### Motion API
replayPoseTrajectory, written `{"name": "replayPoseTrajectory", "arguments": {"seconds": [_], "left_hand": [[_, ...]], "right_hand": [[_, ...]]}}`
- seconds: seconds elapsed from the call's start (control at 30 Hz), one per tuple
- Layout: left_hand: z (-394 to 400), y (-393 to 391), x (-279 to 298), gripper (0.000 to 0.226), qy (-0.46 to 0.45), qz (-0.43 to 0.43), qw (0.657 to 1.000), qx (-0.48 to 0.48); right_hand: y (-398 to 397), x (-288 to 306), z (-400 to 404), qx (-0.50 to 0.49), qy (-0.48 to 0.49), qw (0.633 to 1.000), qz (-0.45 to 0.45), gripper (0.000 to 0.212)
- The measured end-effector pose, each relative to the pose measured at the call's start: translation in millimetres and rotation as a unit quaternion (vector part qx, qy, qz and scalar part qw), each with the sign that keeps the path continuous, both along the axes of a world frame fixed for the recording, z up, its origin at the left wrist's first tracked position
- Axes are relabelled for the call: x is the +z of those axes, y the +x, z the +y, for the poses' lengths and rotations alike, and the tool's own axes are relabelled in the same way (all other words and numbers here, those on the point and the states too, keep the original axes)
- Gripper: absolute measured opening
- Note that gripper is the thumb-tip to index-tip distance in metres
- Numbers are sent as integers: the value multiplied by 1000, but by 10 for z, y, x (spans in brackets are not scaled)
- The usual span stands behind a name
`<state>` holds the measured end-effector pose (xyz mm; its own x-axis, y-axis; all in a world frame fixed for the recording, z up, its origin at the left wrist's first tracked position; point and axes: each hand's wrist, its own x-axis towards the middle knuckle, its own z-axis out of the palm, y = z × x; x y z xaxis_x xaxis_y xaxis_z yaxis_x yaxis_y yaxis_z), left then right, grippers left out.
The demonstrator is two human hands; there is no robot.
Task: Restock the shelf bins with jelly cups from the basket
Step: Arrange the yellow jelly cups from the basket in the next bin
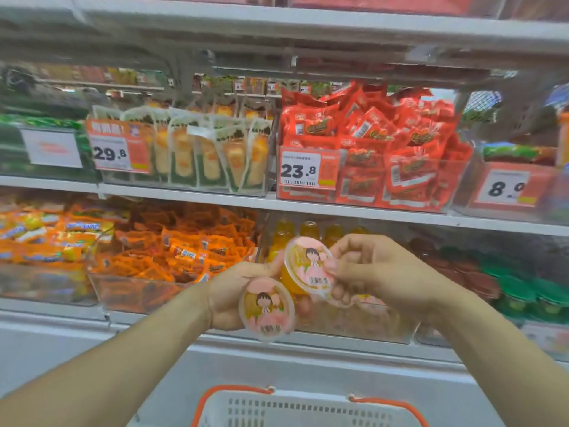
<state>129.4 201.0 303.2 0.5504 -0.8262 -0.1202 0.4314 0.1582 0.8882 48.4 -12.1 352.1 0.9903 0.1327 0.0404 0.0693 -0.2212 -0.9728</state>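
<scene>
My left hand (229, 295) grips an orange jelly cup (267, 309) with a pink cartoon lid, held low in front of the bottom shelf. My right hand (372, 269) pinches a second, identical jelly cup (309, 266) by its rim, tilted, just above and right of the first. Both cups hover in front of a clear shelf bin (354, 325) that holds several orange jelly cups (309, 229) at the back. The white basket (308, 409) with orange handles sits at the bottom edge, below my forearms; its contents are hidden.
Left of the jelly bin stands a clear bin of orange snack packets (172, 254). To the right lie dark red and green jelly cups (520, 291). The shelf above carries cake packs, red packets (385, 149) and price tags. A white ledge (277, 359) runs below.
</scene>
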Motion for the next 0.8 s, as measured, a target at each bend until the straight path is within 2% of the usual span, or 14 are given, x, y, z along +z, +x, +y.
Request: {"name": "replayPoseTrajectory", "arguments": {"seconds": [0.03, 0.07, 0.13, 0.23, 0.27, 0.37, 0.5, 0.6, 0.7, 0.8], "left_hand": [[-33, -22, 22, 39, 3, -5, 1000, 21], [-73, -50, 32, 34, 15, -14, 998, 57], [-162, -9, -76, 45, 45, -14, 989, 138], [-244, 53, -294, 16, 71, -9, 974, 215], [-251, 69, -357, 14, 97, 2, 967, 235], [-272, 22, -518, 25, 147, 34, 956, 251], [-347, -50, -665, 34, 188, 32, 943, 274], [-414, -64, -653, 36, 190, 26, 940, 281], [-465, -55, -641, 35, 191, 19, 940, 283], [-494, -34, -634, 37, 197, 20, 940, 278]], "right_hand": [[66, -39, 3, -19, 12, 1000, -4, 18], [140, -84, 17, -44, 15, 999, -5, 15], [355, -219, 26, -107, -12, 994, -8, 11], [822, -446, 19, -227, -67, 971, -18, 12], [990, -511, 17, -265, -83, 961, -24, 13], [1396, -638, 29, -342, -133, 929, -51, 19], [1821, -684, 25, -363, -234, 902, -6, 8], [2092, -680, 20, -352, -326, 877, 4, 25], [2286, -703, 6, -361, -352, 863, -9, 24], [2399, -746, -16, -372, -340, 863, -17, 22]]}}
